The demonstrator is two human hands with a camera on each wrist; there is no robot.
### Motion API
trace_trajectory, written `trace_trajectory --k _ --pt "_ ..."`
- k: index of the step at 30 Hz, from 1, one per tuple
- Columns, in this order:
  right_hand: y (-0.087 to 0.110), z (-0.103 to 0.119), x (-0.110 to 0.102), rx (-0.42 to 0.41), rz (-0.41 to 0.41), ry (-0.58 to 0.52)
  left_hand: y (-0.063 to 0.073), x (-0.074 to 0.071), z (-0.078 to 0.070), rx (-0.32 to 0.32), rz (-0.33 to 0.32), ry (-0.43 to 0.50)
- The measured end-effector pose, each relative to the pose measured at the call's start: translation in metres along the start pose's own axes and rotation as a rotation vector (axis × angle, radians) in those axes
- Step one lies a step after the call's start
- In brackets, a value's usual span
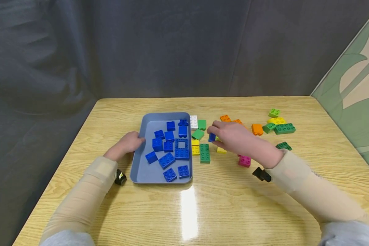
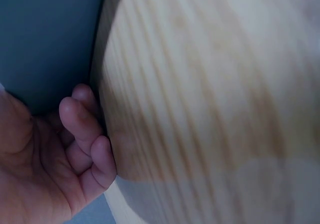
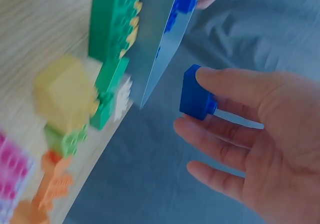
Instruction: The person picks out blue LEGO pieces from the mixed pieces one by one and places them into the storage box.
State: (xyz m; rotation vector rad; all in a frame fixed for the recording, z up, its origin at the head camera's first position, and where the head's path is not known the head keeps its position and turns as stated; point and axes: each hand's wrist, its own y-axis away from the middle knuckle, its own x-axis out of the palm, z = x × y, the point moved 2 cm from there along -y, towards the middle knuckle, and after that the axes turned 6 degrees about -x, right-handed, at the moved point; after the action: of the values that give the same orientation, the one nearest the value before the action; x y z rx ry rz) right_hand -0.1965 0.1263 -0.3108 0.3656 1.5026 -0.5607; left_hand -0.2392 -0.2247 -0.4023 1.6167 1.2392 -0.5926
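Observation:
My right hand (image 1: 233, 136) pinches a small blue toy brick (image 3: 197, 93) between thumb and fingers, held above the table to the right of a blue-grey tray (image 1: 161, 182). In the right wrist view, the brick's stud points toward the palm of the right hand (image 3: 250, 124). At the tray's left side, my left hand (image 1: 127, 142) grips the rim, its thumb over the edge. Curled fingers of the left hand (image 2: 65, 149) lie against the tray's outer wall in the left wrist view. Several blue bricks (image 1: 167, 160) lie loose inside the tray.
Right of the tray lie a green brick (image 1: 204, 153), a white brick (image 1: 193, 122) and yellow bricks (image 1: 195, 150). Farther right are an orange brick (image 1: 257, 129), a magenta brick (image 1: 244, 161) and a long dark green brick (image 1: 284, 128). A dark curtain (image 1: 172, 48) hangs behind the table.

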Motion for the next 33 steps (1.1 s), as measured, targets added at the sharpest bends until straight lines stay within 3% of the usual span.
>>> trace_trajectory --k 9,21,33 --pt "-0.033 0.032 0.009 -0.187 -0.019 0.004 0.001 0.000 0.000 0.016 -0.009 -0.003" --pt "-0.075 0.089 0.034 -0.359 0.085 -0.003 0.003 0.000 0.000 0.031 0.002 0.006" --pt "-0.101 0.113 0.064 -0.451 0.173 -0.003 0.001 0.000 0.001 0.020 0.023 0.008"
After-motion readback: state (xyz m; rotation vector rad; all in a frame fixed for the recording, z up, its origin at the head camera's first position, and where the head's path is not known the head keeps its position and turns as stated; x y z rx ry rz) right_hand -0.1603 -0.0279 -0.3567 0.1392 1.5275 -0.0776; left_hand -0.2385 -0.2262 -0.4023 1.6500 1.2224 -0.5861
